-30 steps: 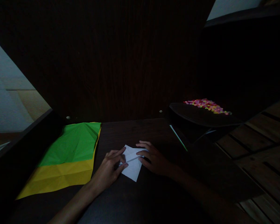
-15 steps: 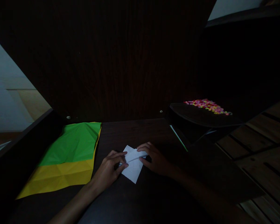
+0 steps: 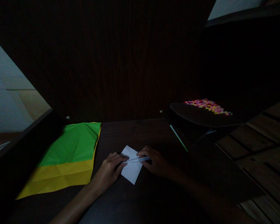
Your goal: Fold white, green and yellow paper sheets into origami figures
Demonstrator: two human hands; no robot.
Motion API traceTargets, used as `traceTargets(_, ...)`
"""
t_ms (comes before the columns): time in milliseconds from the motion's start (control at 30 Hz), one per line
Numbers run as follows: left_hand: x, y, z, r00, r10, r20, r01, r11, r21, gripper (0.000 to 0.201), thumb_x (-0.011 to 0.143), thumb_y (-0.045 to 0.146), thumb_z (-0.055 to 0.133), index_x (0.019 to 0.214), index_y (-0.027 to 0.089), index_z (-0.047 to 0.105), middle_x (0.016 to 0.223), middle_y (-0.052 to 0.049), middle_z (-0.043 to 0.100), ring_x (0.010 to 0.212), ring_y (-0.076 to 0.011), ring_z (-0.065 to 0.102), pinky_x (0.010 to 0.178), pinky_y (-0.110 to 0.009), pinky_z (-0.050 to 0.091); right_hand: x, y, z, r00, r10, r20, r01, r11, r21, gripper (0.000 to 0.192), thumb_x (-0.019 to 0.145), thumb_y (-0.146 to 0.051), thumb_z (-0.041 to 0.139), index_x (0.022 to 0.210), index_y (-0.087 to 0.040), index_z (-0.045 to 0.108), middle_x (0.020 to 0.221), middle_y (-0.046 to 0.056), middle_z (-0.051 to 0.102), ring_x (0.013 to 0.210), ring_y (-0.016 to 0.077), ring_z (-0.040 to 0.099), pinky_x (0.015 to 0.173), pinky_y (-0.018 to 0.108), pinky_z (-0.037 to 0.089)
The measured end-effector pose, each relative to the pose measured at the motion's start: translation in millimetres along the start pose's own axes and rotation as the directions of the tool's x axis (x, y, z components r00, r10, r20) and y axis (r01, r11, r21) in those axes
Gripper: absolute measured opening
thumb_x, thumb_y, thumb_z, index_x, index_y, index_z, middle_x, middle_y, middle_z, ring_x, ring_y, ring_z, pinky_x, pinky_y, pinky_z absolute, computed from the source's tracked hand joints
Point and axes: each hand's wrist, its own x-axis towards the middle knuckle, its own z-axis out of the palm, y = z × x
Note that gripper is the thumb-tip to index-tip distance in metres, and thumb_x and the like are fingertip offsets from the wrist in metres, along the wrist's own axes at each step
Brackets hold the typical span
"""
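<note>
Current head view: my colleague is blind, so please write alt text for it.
A person's left hand and right hand pinch a raised fold in white paper on a dark wooden surface. Green paper lies over yellow paper at left; small multicoloured pieces cover part of a dark curved shelf at right.

The paper is white; the upper sheet is green, the lower sheet yellow; small pieces mix pink, red and yellow.
</note>
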Motion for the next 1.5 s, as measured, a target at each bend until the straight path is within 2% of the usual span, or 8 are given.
traceTargets(133,0,-1,-0.1,1.0,0.019,0.021,-0.02,0.999,0.038,0.019,0.091,0.016,0.051,0.103,0.021,0.066,0.092,-0.004,0.071,0.085,-0.0195,0.062,0.079,-0.034,0.047,2,4,-1,0.997,-0.069,0.014,0.07,0.997,-0.034,0.011,0.086,-0.016,0.06,0.095,-0.019,0.065,0.086,0.006,0.067,0.081,0.019,0.06,0.075,0.034,0.048)
traceTargets(367,-2,3,1.8,0.995,0.06,0.083,-0.069,0.991,0.112,0.017,0.092,0.02,0.051,0.103,0.02,0.064,0.095,-0.006,0.069,0.087,-0.021,0.06,0.081,-0.037,0.042,-1,4,4,0.996,-0.078,0.033,0.08,0.996,-0.041,0.011,0.089,-0.023,0.059,0.091,-0.018,0.069,0.082,0.005,0.068,0.079,0.018,0.06,0.075,0.032,0.047)
traceTargets(567,0,13,1.2,0.986,0.114,0.122,-0.12,0.992,0.043,0.017,0.092,0.024,0.054,0.106,0.02,0.063,0.094,-0.005,0.069,0.088,-0.0205,0.059,0.079,-0.034,0.039,-2,-3,14,0.991,-0.136,0.005,0.136,0.991,-0.009,0.017,0.091,-0.025,0.058,0.086,-0.016,0.071,0.075,0.005,0.068,0.072,0.017,0.059,0.069,0.031,0.046)
traceTargets(700,0,14,-0.2,0.984,0.114,0.137,-0.114,0.993,-0.001,0.015,0.094,0.02,0.051,0.096,0.019,0.065,0.09,-0.004,0.069,0.085,-0.0188,0.058,0.078,-0.033,0.038,-1,-5,13,0.993,-0.116,0.016,0.116,0.993,-0.005,0.018,0.09,-0.029,0.06,0.085,-0.017,0.072,0.073,0.004,0.069,0.07,0.0163,0.058,0.069,0.03,0.046)
traceTargets(933,-1,9,-5.0,0.995,0.079,0.057,-0.077,0.997,-0.025,0.017,0.093,0.019,0.051,0.088,0.018,0.067,0.081,-0.004,0.067,0.079,-0.0178,0.057,0.075,-0.031,0.038,1,0,2,0.999,-0.041,-0.004,0.041,0.998,-0.043,0.022,0.09,-0.035,0.059,0.085,-0.02,0.075,0.071,0.004,0.07,0.069,0.0164,0.059,0.068,0.03,0.047)
traceTargets(1100,1,7,-7.1,0.999,0.043,-0.008,-0.044,0.998,-0.053,0.018,0.092,0.02,0.052,0.086,0.018,0.068,0.074,-0.003,0.065,0.072,-0.0171,0.056,0.071,-0.03,0.04,2,4,-4,0.998,-0.019,-0.054,0.019,1.0,0.002,0.02,0.088,-0.035,0.062,0.085,-0.02,0.075,0.069,0.004,0.07,0.066,0.0164,0.059,0.063,0.029,0.047)
traceTargets(1300,4,8,-9.6,0.994,-0.091,-0.067,0.079,0.984,-0.16,0.017,0.089,0.025,0.056,0.085,0.018,0.071,0.072,-0.003,0.065,0.067,-0.0156,0.058,0.064,-0.026,0.043,2,10,-12,0.991,0.085,-0.1,-0.078,0.995,0.066,0.015,0.088,-0.028,0.062,0.088,-0.022,0.075,0.074,0.004,0.07,0.067,0.016,0.061,0.063,0.028,0.049)
traceTargets(1500,6,11,-12.7,0.944,-0.33,0.012,0.318,0.899,-0.302,0.025,0.087,0.035,0.058,0.075,0.016,0.071,0.065,-0.001,0.063,0.059,-0.0139,0.055,0.055,-0.023,0.04,3,11,-21,0.968,0.226,-0.11,-0.204,0.962,0.181,0.018,0.087,-0.034,0.061,0.089,-0.022,0.075,0.076,0.003,0.07,0.068,0.0162,0.064,0.064,0.028,0.05)
